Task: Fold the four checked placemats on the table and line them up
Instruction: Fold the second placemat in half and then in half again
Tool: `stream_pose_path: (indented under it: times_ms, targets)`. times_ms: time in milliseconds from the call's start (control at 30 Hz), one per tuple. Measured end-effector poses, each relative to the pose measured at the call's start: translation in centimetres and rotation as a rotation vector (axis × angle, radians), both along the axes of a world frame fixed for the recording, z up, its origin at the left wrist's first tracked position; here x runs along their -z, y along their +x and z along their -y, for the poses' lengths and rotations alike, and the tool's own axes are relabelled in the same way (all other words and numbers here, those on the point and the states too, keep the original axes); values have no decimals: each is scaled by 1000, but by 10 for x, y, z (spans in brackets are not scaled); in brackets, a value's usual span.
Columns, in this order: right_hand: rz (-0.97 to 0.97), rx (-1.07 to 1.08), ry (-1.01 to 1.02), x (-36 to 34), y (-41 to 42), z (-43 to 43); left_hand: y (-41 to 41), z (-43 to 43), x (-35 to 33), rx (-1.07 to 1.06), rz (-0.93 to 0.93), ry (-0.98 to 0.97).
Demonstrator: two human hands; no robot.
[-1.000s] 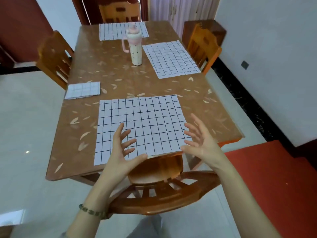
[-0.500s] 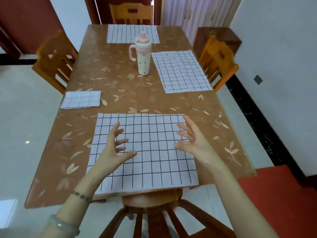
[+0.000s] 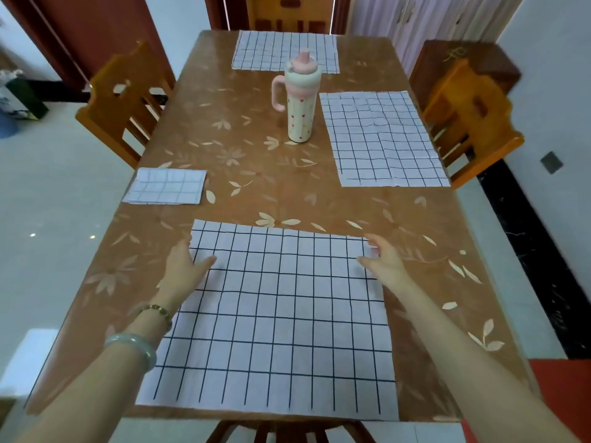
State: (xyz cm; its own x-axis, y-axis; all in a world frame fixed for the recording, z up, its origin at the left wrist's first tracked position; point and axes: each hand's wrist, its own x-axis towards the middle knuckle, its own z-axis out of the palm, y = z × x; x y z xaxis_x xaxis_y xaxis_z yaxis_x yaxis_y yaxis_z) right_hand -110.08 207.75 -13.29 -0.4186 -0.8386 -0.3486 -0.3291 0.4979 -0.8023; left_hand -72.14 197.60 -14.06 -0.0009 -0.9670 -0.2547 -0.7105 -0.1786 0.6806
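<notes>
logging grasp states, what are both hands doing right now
Left hand: open, thumb on far-left corner of the near placemat.
Right hand: at its far-right corner, too blurred to tell.

We count four checked placemats [image 3: 275, 314] [image 3: 380, 139] [image 3: 284, 49] [image 3: 166, 187], three flat, one folded; one lidded cup [image 3: 302, 103]; one table [image 3: 243, 174]; four chairs [image 3: 124, 100] [image 3: 473, 116] [image 3: 287, 14] [image 3: 287, 431]; two hands [image 3: 185, 263] [image 3: 383, 259]; two bracelets [image 3: 156, 310] [image 3: 134, 345].

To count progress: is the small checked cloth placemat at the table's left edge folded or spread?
Folded: the small white checked placemat covers far less than the spread near placemat.
</notes>
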Motion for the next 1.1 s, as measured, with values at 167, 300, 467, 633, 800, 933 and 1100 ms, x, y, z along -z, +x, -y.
stream_pose_path:
  times_ms: [167, 300, 467, 633, 800, 933, 1100]
  targets:
    - [-366, -50, 92, 38, -24, 28, 4, 40, 27, -15, 186, -114]
    - [-499, -170, 187, 43, -29, 39, 9, 72, 39, 26, 245, -36]
    - [-489, -154, 212, 50, -32, 45, 7, 86, 39, 5, 268, 16]
    - [-285, -62, 219, 40, -36, 51, 3, 88, 36, -60, 116, 37]
    - [-128, 12, 155, 21, -44, 46, 9, 83, 24, -99, 26, 28]
    - [-114, 73, 22, -6, -48, 39, 14, 81, -9, -22, -79, 35]
    - [-82, 191, -146, -40, -55, 15, 18, 68, -54, 12, -245, -28]
